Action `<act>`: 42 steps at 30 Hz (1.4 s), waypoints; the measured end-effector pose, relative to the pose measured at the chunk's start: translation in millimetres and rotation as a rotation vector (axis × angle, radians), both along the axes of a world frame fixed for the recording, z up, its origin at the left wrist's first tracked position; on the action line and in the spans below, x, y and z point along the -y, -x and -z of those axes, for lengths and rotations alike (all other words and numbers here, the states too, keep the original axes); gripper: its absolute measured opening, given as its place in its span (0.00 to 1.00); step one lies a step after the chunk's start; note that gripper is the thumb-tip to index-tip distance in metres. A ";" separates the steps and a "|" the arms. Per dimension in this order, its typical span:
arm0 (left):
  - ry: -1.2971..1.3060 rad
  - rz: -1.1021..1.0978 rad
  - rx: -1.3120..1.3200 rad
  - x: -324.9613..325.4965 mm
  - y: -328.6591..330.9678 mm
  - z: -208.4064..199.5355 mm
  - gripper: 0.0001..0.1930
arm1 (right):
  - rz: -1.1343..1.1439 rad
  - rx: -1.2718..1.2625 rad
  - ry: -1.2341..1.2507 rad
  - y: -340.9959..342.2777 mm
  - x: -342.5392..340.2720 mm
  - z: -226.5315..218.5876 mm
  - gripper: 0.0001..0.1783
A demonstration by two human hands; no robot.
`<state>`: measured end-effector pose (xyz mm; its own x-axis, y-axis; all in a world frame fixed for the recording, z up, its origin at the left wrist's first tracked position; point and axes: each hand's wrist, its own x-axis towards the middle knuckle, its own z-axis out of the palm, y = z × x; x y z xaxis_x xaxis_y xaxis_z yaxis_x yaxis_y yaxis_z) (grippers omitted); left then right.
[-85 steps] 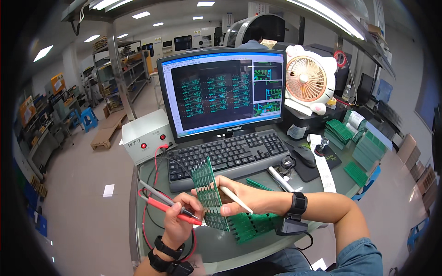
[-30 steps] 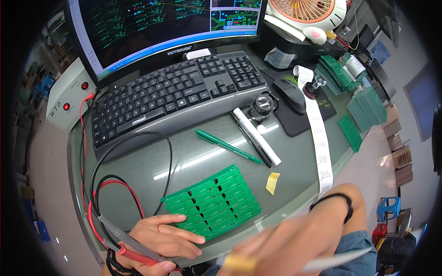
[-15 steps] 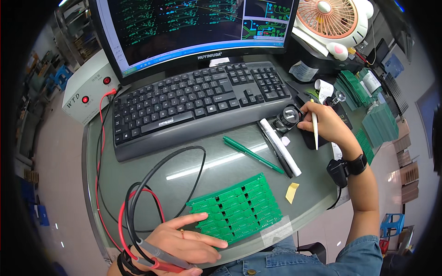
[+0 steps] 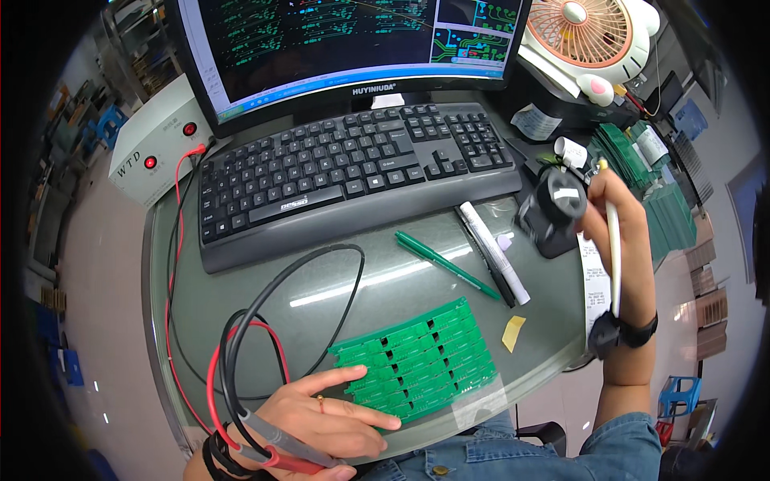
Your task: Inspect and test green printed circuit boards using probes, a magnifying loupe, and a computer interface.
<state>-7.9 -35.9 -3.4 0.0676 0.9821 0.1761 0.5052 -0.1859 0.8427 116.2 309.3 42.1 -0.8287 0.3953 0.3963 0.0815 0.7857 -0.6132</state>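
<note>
My left hand point(image 4: 321, 421) lies at the near edge of the desk, its index and middle fingers stretched over the left side of a green circuit board panel point(image 4: 425, 361). A grey test probe point(image 4: 281, 437) and a red test probe point(image 4: 298, 462) are tucked in that hand beside the thumb. Up at the right, my right hand point(image 4: 619, 204) grips a black folding magnifier point(image 4: 559, 200), lifted and blurred by motion. A slim white pen-like stick point(image 4: 614, 256) is also held in it, pointing down toward the wrist.
A black keyboard point(image 4: 353, 184) sits below the monitor point(image 4: 321, 48). Between keyboard and board lie a green pen point(image 4: 445, 263) and a white marker point(image 4: 496, 255). Yellow tape point(image 4: 512, 333) lies by the board. Cable loops point(image 4: 241, 321) cross the left side. Stacked green boards point(image 4: 670, 216) stand at right.
My right hand has raised the magnifier off the dark pad and brought it rightward, its lens now turned differently. The left hand stays on the board panel. The whole view has shifted slightly.
</note>
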 end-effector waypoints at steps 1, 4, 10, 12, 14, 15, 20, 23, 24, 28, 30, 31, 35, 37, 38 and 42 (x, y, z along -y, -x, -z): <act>-0.004 0.002 -0.006 -0.5 0.3 0.4 0.17 | -0.021 0.074 0.127 -3.5 15.8 -8.5 0.07; 0.000 -0.009 -0.005 0.8 -0.6 1.0 0.17 | -0.285 0.041 0.144 -2.5 39.3 -2.2 0.08; -0.004 -0.016 0.003 0.3 -1.5 1.0 0.17 | -0.195 -0.166 0.291 -0.3 50.7 7.0 0.08; -0.003 -0.021 0.007 0.7 -1.9 0.9 0.17 | -0.177 -0.115 0.576 4.4 48.7 7.4 0.08; -0.001 -0.025 0.001 1.5 -2.3 -0.1 0.16 | -0.245 -0.095 0.539 6.3 39.0 13.6 0.08; 0.001 -0.025 0.000 1.1 -2.4 -0.6 0.16 | -0.259 -0.087 0.579 7.1 38.3 18.0 0.08; 0.055 0.088 -0.005 2.2 9.0 5.3 0.17 | -0.575 0.033 0.298 14.3 50.2 29.5 0.06; 0.015 0.053 0.072 5.5 3.9 17.0 0.21 | -0.745 0.072 0.207 18.6 65.9 36.1 0.09; 0.016 0.062 0.083 1.4 3.3 16.3 0.21 | -0.760 0.048 0.163 18.1 69.7 43.4 0.09; 0.001 -0.104 0.091 -4.3 -4.4 -5.8 0.24 | -0.777 0.096 0.011 14.1 78.1 46.5 0.11; -0.009 -0.095 0.061 -5.3 -3.3 -2.5 0.24 | -0.752 0.117 -0.047 12.5 76.0 42.5 0.12; -0.041 -0.111 0.041 -5.8 -4.7 1.6 0.24 | -0.734 0.119 -0.076 11.3 71.9 44.2 0.18; 0.003 -0.123 -0.009 -3.9 -5.6 2.9 0.24 | -0.562 0.030 0.392 11.1 72.0 46.0 0.37; 0.002 -0.103 0.004 -5.9 -4.0 2.9 0.24 | -0.673 -0.046 0.393 12.9 61.2 51.2 0.36; -0.003 -0.091 0.004 -6.6 -3.2 3.3 0.24 | -0.792 -0.134 0.386 13.0 57.1 56.0 0.36; 0.016 -0.102 0.044 -6.9 -4.0 4.3 0.24 | -0.788 -0.120 0.692 6.5 68.1 57.3 0.18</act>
<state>-3.9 -29.0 -7.8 -0.0399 0.9862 0.1607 0.4835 -0.1216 0.8669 109.7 241.2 -15.2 -0.9198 -0.0667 0.3867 -0.3907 0.0658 -0.9181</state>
